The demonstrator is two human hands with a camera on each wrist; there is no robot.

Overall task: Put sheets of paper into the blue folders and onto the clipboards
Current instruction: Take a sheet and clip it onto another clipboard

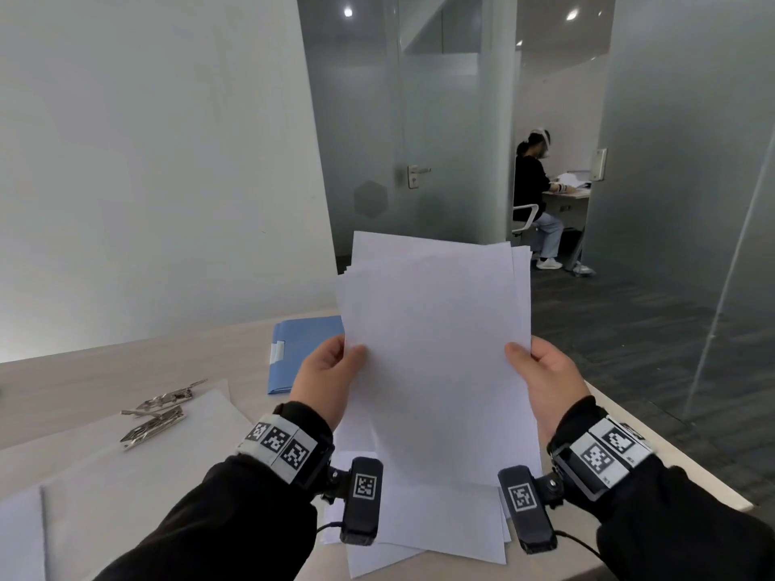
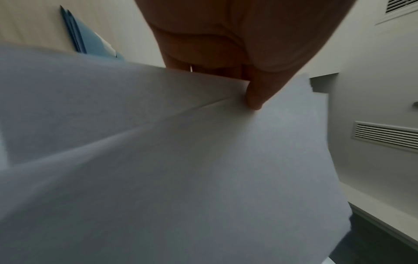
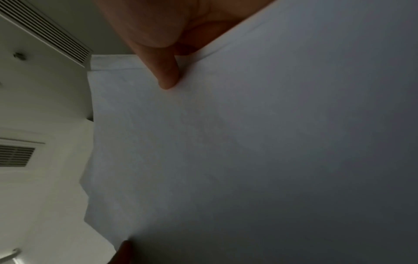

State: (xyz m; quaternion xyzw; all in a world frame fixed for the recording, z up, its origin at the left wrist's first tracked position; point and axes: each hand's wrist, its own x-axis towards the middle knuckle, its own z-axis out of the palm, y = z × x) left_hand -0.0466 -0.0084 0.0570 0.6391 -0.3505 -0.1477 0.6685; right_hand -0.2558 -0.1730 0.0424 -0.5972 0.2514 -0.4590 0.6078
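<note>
A stack of white paper sheets point(image 1: 436, 350) stands upright above the table, its edges slightly fanned. My left hand point(image 1: 331, 375) pinches its left edge, thumb on the front. On the other edge my right hand point(image 1: 545, 371) pinches the stack the same way. The left wrist view shows the thumb point(image 2: 255, 96) pressed on the sheets point(image 2: 181, 160); the right wrist view shows the thumb point(image 3: 166, 75) on the sheets point(image 3: 248, 142). Blue folders point(image 1: 302, 350) lie behind my left hand, partly hidden. Translucent clipboards point(image 1: 126, 475) with metal clips point(image 1: 155, 425) lie at the left. More loose sheets point(image 1: 419, 534) lie under my wrists.
The beige table point(image 1: 126, 371) ends close on the right at its edge point(image 1: 671, 450), with dark floor beyond. A white wall stands behind the table. Far off, a seated person point(image 1: 532, 195) works at another desk behind glass partitions.
</note>
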